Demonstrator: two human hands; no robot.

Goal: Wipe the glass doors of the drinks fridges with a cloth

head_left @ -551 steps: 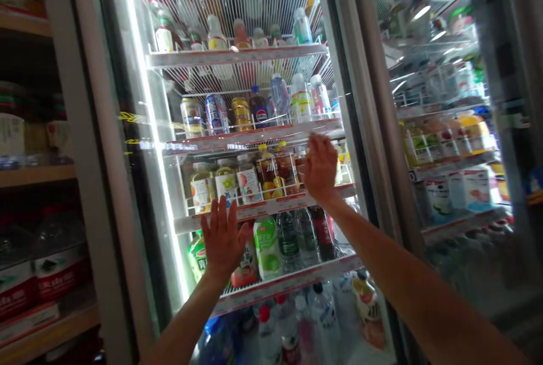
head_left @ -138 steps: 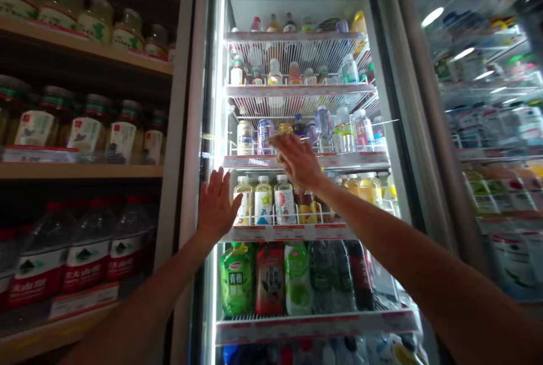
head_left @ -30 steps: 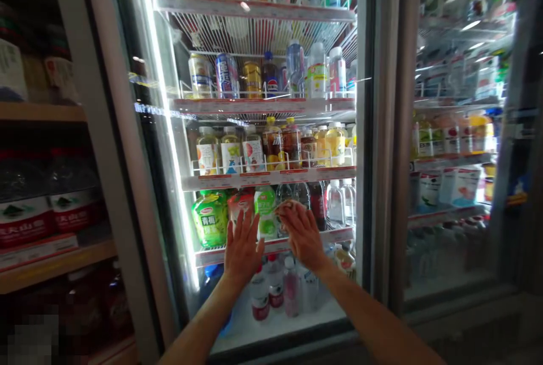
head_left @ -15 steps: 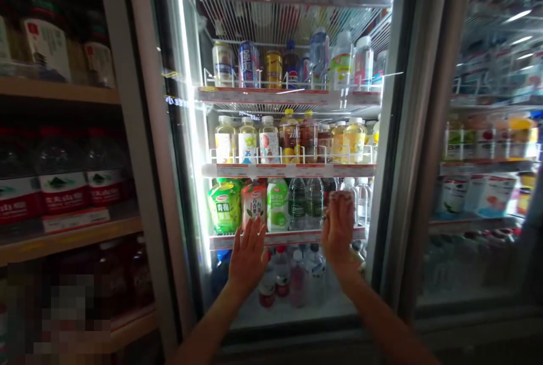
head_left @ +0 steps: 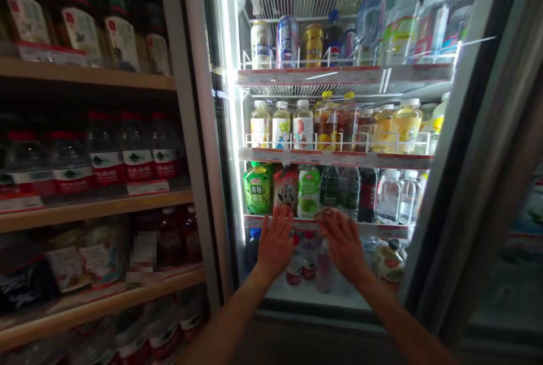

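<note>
My left hand [head_left: 275,243] lies flat with fingers stretched upward against the glass door [head_left: 292,311] of a lit drinks cooler. Behind its fingertips stands a red drink bottle [head_left: 285,187]. My right hand [head_left: 343,243] is to its right, fingers bent leftward and pressed toward the glass. A thin brownish scrap that looks like a cloth [head_left: 323,213] shows at those fingertips; most of it is hidden. Close behind the hands are a green and white bottle [head_left: 309,189], a bright green bottle [head_left: 257,189] and clear water bottles [head_left: 350,189].
Open wooden shelves [head_left: 97,208] on the left hold red-capped water bottles [head_left: 106,153] and packets [head_left: 102,257]. A metal door frame [head_left: 492,184] runs up the right side. Higher cooler shelves [head_left: 339,157] carry cans and bottles.
The view has turned left and come closer to the cooler. Against the bottles, my right hand has moved left and down, nearer my left hand. The left hand stays flat, slightly farther right.
</note>
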